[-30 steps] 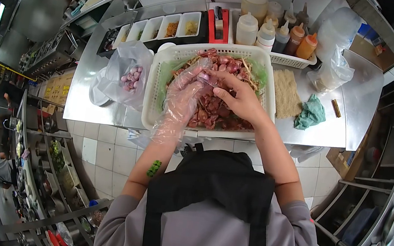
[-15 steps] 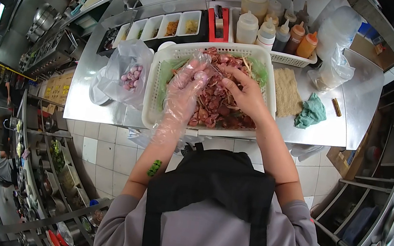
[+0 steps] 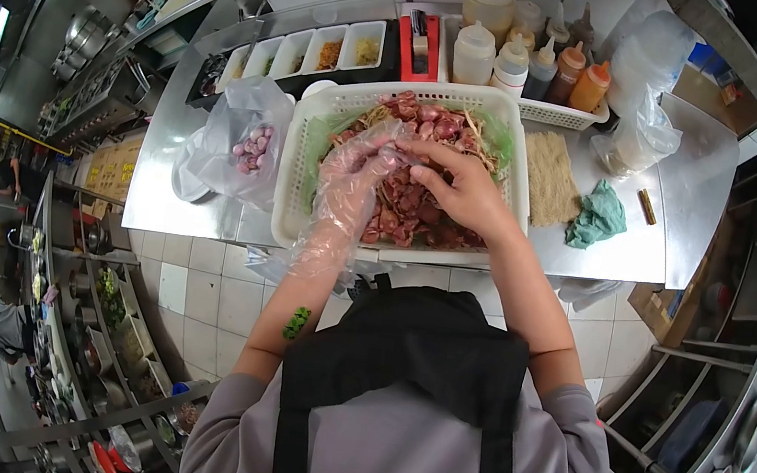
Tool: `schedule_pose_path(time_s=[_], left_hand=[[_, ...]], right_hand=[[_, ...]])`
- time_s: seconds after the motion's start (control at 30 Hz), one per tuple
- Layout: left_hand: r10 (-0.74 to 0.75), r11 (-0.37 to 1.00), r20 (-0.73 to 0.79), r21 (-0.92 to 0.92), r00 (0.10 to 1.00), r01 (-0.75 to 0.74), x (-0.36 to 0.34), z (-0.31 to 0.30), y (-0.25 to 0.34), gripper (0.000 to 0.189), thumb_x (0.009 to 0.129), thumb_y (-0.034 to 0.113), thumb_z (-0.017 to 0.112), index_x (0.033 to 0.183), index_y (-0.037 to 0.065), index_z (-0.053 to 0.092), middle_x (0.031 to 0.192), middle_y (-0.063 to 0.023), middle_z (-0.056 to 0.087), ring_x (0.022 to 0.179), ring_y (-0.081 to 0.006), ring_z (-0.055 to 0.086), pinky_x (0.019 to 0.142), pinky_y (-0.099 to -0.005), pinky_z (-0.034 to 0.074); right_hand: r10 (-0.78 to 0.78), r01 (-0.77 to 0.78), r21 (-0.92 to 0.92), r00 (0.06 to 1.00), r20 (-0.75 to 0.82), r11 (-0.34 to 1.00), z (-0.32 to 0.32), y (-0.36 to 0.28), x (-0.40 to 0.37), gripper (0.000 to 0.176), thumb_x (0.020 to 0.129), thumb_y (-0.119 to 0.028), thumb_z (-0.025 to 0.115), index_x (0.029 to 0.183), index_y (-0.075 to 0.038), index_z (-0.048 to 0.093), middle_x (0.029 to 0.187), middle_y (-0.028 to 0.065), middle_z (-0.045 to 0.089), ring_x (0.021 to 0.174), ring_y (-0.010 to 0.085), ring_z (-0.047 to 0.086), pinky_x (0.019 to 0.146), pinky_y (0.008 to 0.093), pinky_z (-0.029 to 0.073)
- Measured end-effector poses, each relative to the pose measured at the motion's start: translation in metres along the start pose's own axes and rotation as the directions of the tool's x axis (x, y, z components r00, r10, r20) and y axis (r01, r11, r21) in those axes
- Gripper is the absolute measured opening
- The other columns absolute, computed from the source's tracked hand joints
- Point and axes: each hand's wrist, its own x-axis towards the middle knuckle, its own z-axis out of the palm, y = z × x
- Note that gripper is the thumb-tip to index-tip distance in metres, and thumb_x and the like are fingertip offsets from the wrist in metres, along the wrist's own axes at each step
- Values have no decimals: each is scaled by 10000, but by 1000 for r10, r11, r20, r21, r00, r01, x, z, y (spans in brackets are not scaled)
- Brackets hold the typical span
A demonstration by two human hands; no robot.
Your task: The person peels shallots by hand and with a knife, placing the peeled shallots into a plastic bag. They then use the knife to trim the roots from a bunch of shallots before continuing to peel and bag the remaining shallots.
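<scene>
Over a white perforated basket (image 3: 290,187), my two hands meet. My left hand (image 3: 356,168), in a loose clear plastic glove, is closed on a shallot that mostly hides behind the fingers. My right hand (image 3: 461,182), bare, reaches in from the right with thumb and forefinger bent together against the gloved fingertips; what they pinch is hidden. Beneath the hands, reddish shallots and loose skins (image 3: 407,207) fill the basket, on a green plastic lining (image 3: 319,131). To its left, a clear plastic bag (image 3: 238,120) holds peeled, pinkish shallots (image 3: 257,144).
Behind the basket stand white tubs of toppings (image 3: 363,45), a red tape dispenser (image 3: 419,47) and squeeze bottles (image 3: 475,54). At right lie a brown cloth (image 3: 552,179), a green rag (image 3: 600,214) and a plastic bag (image 3: 638,142). Another person (image 3: 3,326) is far left.
My right hand has moved left, its fingertips now up against the gloved left hand. The left hand has turned slightly inward, hiding more of the shallot.
</scene>
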Motion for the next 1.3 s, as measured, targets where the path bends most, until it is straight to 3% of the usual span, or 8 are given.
schedule_pose_path(time_s=[0.07,0.37,0.53,0.77,0.97,1.07,1.17,1.3], left_hand=[[-17,994,-8,106,1000,17,0,2,1,302,810,21,645,1099,-35,579,1046,-120,609,943,-194,603,860,-305,492],[20,956,48,-295,999,-5,0,6,1,313,845,30,600,1147,-26,539,1060,-134,605,937,-212,612,852,-337,509],[-234,930,55,-279,971,240,3,3,2,292,859,39,592,1140,-15,535,1062,-134,601,941,-227,614,870,-339,515],[-220,955,-38,-212,975,207,5,5,3,333,855,40,613,1167,-14,512,1096,-123,586,980,-222,601,881,-311,509],[-145,853,109,-490,983,180,7,-7,-2,333,918,137,554,1216,2,491,1196,-129,549,1054,-204,571,887,-310,493],[-149,812,185,-537,971,227,8,-10,-5,392,940,205,524,1269,8,444,1223,-119,533,1070,-193,548,916,-316,470],[-178,928,117,-311,977,206,5,-8,-4,436,945,303,502,1289,40,442,1191,-96,542,1049,-184,554,876,-298,482],[-246,662,312,-638,918,395,11,-27,-27,367,961,329,460,1207,59,495,1106,-77,571,961,-172,564,822,-300,494]], right_hand=[[2,-3,-33,1000,-16,999,0,-2,0,293,861,-97,586,1154,-73,589,1100,129,633,1016,277,605,891,348,447],[86,-82,40,991,-99,996,0,-5,0,277,892,-124,589,1161,-59,596,1114,110,636,1043,197,586,917,314,428],[-8,0,-80,994,-110,997,6,-1,1,255,871,-110,588,1119,-57,606,1039,147,649,969,284,621,852,324,463],[48,-55,-39,986,-162,998,3,1,2,245,877,-122,581,1113,-63,611,1052,141,645,979,288,617,857,332,459],[88,-93,-39,991,-97,995,0,-11,0,327,886,-109,583,1211,-83,562,1138,85,625,1049,174,576,914,288,420],[144,-144,21,989,35,989,6,-13,1,352,881,-105,579,1231,-97,547,1169,95,612,1050,213,592,903,307,436],[-74,69,-100,996,-46,993,13,-12,2,378,861,-127,581,1235,-151,538,1111,132,621,954,330,606,817,370,478],[-11,8,-150,1000,-14,989,13,-14,3,384,855,-112,586,1235,-136,544,1114,139,619,978,335,599,823,378,477]])
